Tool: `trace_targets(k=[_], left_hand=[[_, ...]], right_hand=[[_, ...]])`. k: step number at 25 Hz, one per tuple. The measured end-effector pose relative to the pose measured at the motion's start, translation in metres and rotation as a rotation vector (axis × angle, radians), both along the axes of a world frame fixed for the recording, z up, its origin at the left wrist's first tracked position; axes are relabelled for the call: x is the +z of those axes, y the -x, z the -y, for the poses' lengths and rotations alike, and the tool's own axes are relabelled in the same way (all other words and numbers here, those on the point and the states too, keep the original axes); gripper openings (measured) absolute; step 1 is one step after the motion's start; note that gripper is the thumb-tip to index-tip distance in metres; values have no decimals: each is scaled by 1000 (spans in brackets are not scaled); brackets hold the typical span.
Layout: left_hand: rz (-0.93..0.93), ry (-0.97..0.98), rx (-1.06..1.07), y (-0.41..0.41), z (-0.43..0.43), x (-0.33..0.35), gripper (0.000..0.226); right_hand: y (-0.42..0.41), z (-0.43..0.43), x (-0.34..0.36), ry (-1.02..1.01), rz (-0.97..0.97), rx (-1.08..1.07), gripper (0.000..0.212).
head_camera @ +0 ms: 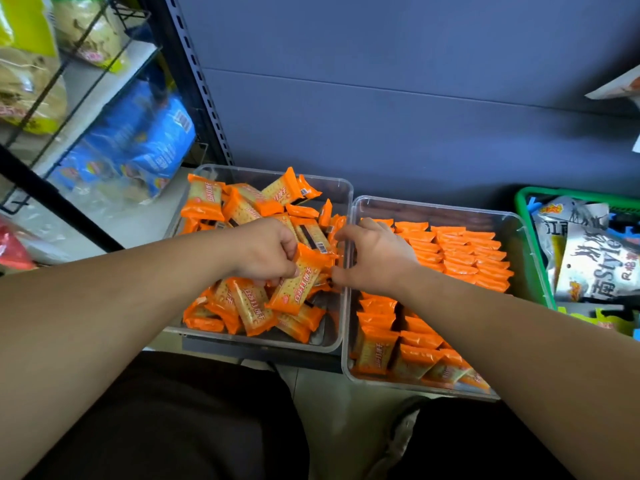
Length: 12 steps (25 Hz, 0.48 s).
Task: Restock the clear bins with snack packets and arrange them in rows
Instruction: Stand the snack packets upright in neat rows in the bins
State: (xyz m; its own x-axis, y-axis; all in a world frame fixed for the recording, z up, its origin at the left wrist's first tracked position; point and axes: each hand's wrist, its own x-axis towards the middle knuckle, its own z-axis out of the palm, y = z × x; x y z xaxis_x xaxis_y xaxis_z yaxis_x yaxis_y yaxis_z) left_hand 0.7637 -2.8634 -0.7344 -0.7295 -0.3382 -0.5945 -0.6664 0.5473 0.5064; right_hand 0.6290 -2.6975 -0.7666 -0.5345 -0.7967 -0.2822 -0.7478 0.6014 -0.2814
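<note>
Fingers [281, 271] grip orange packet [298, 287], left bin [337, 190] jumbled, right bin [450, 210] rowed.

Grips one orange packet [298, 285] in the left hand [266, 251], above the loose packets [242, 306] heaped in the left clear bin [329, 195]. Reaches the right hand [374, 258] over the shared rim, fingers curled at the heap's edge; any hold there impossible to tell. Keeps rows of packets [460, 258] standing on edge in the right clear bin [450, 207], green basket [518, 206] just beside.
</note>
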Motion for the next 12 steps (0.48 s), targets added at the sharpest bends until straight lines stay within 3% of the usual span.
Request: trace_targets(k=[3, 8, 12], left_hand=[[-24, -46, 14, 8, -4, 5, 9], [-217, -198, 82, 4, -1, 28, 3], [-304, -322, 109, 8, -17, 41, 15]], right_hand=[[13, -7, 2, -8, 45, 30, 67], [18, -6, 42, 346, 604, -163, 34], [14, -16, 68, 322, 801, -180, 17]])
